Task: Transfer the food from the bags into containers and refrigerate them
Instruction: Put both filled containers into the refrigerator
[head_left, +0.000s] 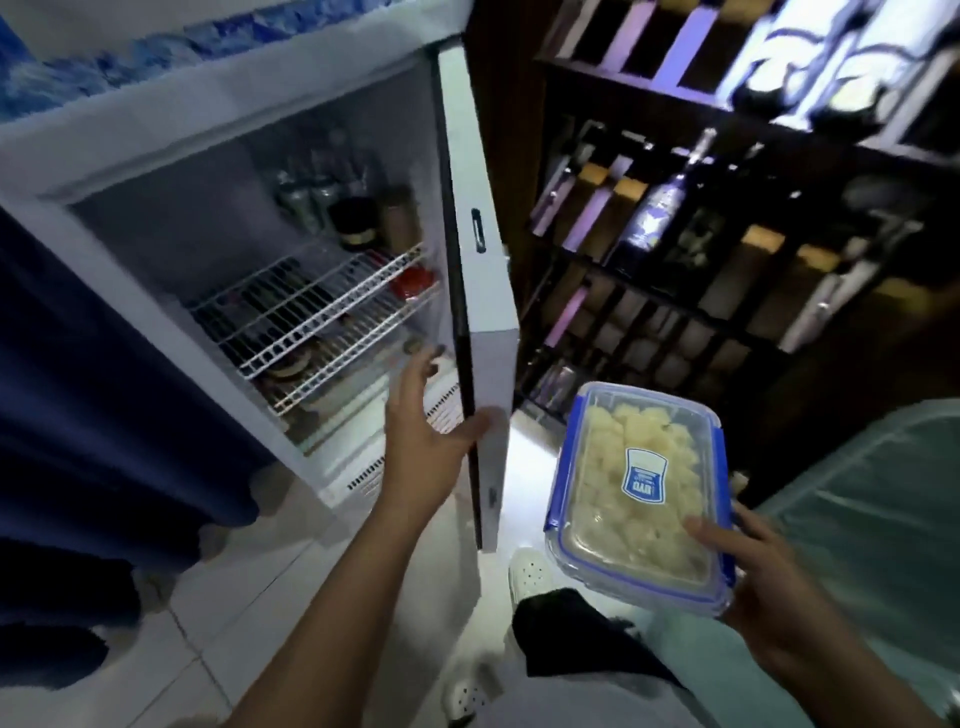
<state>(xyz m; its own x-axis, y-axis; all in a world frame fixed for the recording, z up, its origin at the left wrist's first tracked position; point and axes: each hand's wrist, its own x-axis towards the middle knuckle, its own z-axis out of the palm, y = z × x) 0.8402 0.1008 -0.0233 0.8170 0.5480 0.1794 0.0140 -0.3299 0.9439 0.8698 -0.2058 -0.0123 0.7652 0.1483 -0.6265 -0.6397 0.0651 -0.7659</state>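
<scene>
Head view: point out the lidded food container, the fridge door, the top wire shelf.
lidded food container (641, 480): head view, on its lid label.
fridge door (488, 291): head view, on its edge.
top wire shelf (311, 306): head view, front rail.

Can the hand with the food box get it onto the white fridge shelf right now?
Probably yes. The fridge door is open, held by the left hand, so the shelf looks reachable. The right hand holding the box must first swing around the door's edge.

Dark wooden rack (675, 291) on the right packed with bottles, one dark bottle (655, 215) with a pale label standing out, plus a navy curtain (78, 389) hanging on the left, white floor tiles (249, 597) underfoot and a white perforated clog (530, 571).
</scene>
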